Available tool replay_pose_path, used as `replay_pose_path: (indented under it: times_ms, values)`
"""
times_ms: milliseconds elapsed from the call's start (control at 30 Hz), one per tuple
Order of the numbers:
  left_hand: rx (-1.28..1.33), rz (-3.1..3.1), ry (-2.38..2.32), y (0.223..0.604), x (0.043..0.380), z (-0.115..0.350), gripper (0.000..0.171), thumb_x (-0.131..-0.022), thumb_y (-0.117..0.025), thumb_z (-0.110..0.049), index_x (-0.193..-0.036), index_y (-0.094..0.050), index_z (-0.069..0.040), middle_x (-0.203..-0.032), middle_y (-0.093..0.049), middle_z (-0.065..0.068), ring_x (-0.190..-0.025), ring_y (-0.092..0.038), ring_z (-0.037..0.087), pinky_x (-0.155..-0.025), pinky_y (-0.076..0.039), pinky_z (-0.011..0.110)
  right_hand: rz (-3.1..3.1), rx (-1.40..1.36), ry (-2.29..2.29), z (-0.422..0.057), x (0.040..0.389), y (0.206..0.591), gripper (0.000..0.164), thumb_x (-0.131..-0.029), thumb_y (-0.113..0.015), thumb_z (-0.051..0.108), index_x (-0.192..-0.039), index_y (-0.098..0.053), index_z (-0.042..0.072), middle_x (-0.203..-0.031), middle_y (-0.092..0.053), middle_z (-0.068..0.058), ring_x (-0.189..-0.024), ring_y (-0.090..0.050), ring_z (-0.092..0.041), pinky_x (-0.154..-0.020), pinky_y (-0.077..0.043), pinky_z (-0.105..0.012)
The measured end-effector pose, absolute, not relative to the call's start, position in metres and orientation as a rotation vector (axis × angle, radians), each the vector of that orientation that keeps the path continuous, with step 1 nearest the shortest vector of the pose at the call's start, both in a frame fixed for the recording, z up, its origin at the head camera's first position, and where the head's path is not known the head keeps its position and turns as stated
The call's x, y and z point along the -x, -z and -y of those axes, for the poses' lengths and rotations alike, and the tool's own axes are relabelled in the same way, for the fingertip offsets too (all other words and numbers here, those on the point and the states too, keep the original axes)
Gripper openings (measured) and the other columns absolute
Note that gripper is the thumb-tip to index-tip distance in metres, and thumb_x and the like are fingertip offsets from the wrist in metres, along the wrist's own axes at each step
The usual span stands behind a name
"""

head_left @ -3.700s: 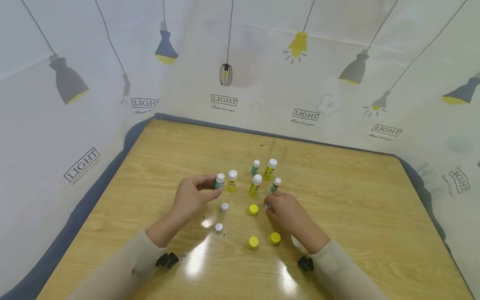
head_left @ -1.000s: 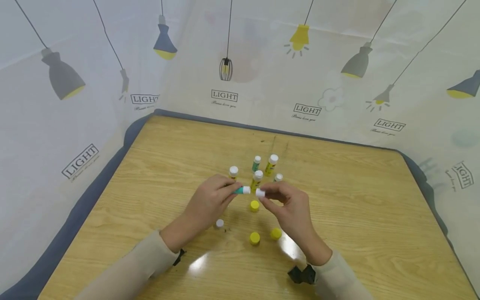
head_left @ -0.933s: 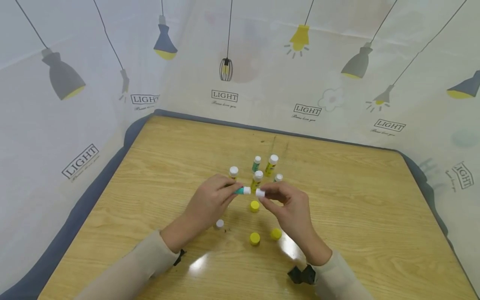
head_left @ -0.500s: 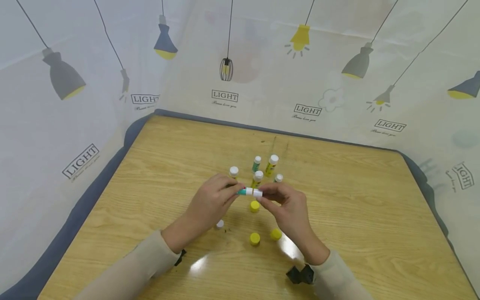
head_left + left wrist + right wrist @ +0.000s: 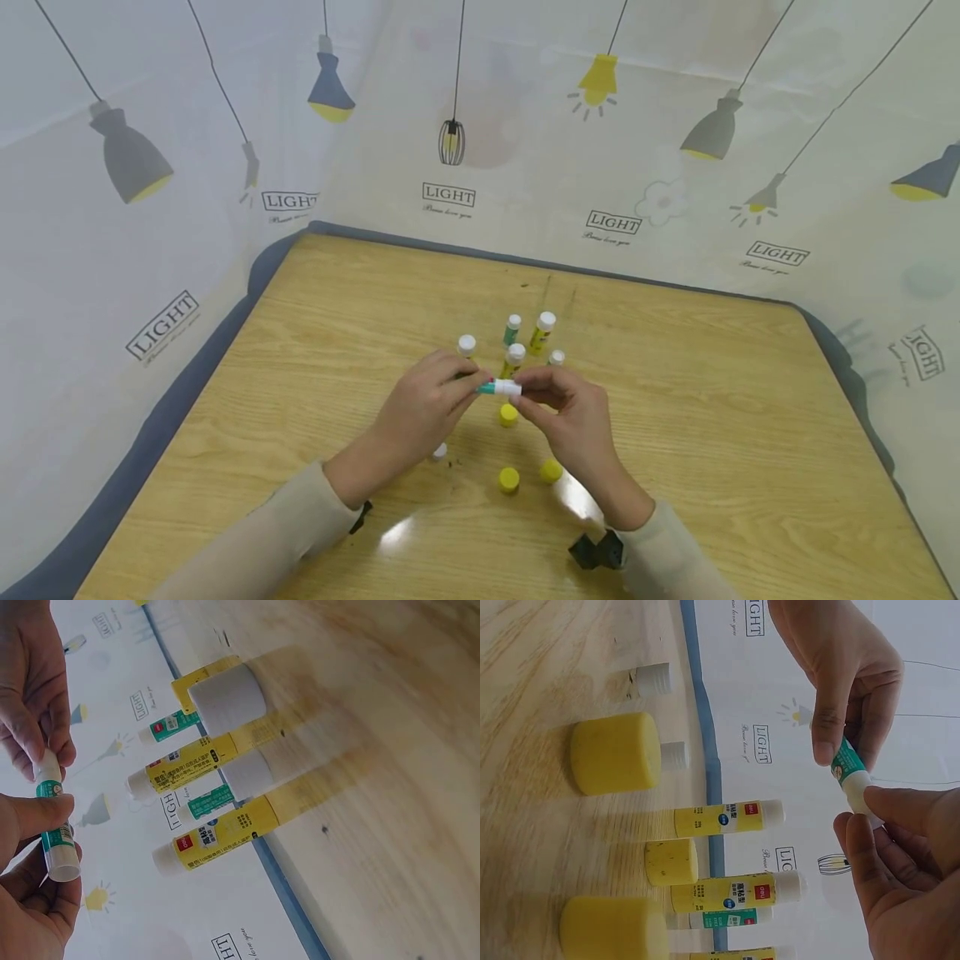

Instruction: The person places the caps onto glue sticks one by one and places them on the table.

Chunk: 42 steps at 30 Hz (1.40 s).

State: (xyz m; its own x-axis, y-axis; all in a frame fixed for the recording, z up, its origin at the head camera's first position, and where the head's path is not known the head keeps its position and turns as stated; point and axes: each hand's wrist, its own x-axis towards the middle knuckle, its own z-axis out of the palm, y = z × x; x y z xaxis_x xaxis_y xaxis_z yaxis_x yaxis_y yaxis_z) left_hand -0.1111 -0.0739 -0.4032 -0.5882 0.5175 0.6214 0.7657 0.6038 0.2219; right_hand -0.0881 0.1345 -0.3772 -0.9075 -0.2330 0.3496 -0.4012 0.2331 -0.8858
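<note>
In the head view, my left hand (image 5: pixel 423 400) holds a green glue stick (image 5: pixel 487 388) sideways above the table, thumb and fingers round its body. My right hand (image 5: pixel 573 417) pinches a small white cap (image 5: pixel 513 388) that meets the glue stick's white end. The right wrist view shows the green label of the glue stick (image 5: pixel 847 761), while fingertips largely cover the cap. Behind the hands stand yellow glue sticks (image 5: pixel 542 333) and green glue sticks (image 5: pixel 512 332), all upright with white tops.
Yellow caps lie on the wooden table (image 5: pixel 712 433): one yellow cap (image 5: pixel 508 415) below the hands, two others nearer, including a yellow cap (image 5: pixel 509 480). A white cap (image 5: pixel 439 452) sits partly behind the left wrist. The right wrist view shows another white cap (image 5: pixel 675 755).
Earlier, the left hand held the green glue stick at the left and the right hand reached a cap on the table. Both came together midair; the gap between cap and stick has closed.
</note>
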Motion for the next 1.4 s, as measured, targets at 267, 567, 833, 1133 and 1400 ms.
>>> replay_pose_path:
  times_ms: [267, 567, 833, 1133, 1400]
  values:
    - [1.027, 2.318, 0.662, 0.404, 0.109, 0.071, 0.017, -0.085, -0.069, -0.012, -0.102, -0.072, -0.008, -0.098, -0.064, 0.000, -0.092, -0.056, 0.012, -0.082, -0.048, 0.021, 2.377, -0.594, -1.721, -0.134, 0.086, 0.378, 0.018, -0.080, -0.071, -0.001, -0.097, -0.067, -0.001, -0.095, -0.067, -0.012, -0.082, -0.065, -0.027, -0.075, -0.055, -0.037]
    - [1.044, 2.290, 0.656, 0.403, 0.110, 0.068, 0.014, -0.086, -0.068, -0.010, -0.099, -0.072, -0.007, -0.096, -0.064, 0.000, -0.088, -0.055, 0.011, -0.078, -0.048, 0.019, 2.367, -0.596, -1.710, -0.142, 0.099, 0.408, 0.018, -0.079, -0.075, 0.013, -0.096, -0.070, 0.015, -0.093, -0.068, 0.004, -0.080, -0.066, -0.015, -0.072, -0.056, -0.031]
    - [1.045, 2.295, 0.653, 0.402, 0.109, 0.066, 0.014, -0.086, -0.068, -0.009, -0.099, -0.072, -0.007, -0.094, -0.063, 0.000, -0.087, -0.055, 0.011, -0.076, -0.047, 0.019, 2.384, -0.576, -1.711, -0.143, 0.100, 0.409, 0.017, -0.080, -0.075, 0.019, -0.096, -0.071, 0.018, -0.091, -0.069, 0.006, -0.078, -0.066, -0.014, -0.071, -0.056, -0.030]
    - [1.049, 2.292, 0.637, 0.400, 0.109, 0.064, 0.011, -0.086, -0.068, -0.009, -0.096, -0.073, -0.008, -0.092, -0.064, -0.002, -0.084, -0.055, 0.010, -0.073, -0.047, 0.017, 2.368, -0.506, -1.775, -0.140, 0.096, 0.401, 0.013, -0.079, -0.074, 0.010, -0.092, -0.071, 0.012, -0.089, -0.069, 0.001, -0.077, -0.067, -0.017, -0.066, -0.056, -0.031]
    - [1.056, 2.288, 0.586, 0.401, 0.109, 0.062, 0.010, -0.086, -0.068, -0.010, -0.094, -0.074, -0.009, -0.087, -0.063, -0.003, -0.077, -0.053, 0.009, -0.065, -0.045, 0.016, 2.405, -0.399, -1.784, -0.132, 0.088, 0.378, 0.015, -0.076, -0.075, 0.002, -0.090, -0.069, -0.001, -0.088, -0.069, -0.011, -0.077, -0.067, -0.024, -0.066, -0.056, -0.029]
